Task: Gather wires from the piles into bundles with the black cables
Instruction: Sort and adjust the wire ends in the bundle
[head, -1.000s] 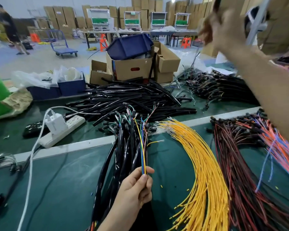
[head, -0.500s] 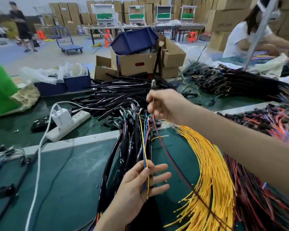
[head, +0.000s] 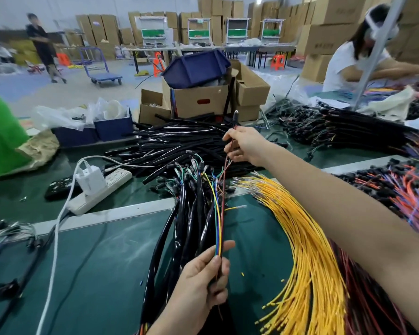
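Warehouse bench with a green mat (head: 107,274), wires everywhere. Left hand (head: 203,281) is clenched round a thin bunch of coloured wires (head: 217,228) running up to 12 o'clock. Right hand (head: 242,146) pinches a red wire (head: 224,189) that drops to that fist. Black cables (head: 186,226) lie at 11 o'clock of the left hand, yellow wire pile (head: 307,238) at 3 o'clock

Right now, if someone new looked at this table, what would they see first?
Probably the big fan of yellow wires spilling across the green table on the right. Next, the two hands in the middle: the left hand grips a thin bunch of coloured wires, and the right hand pinches a red wire above it. Behind them lies a heap of black cables.
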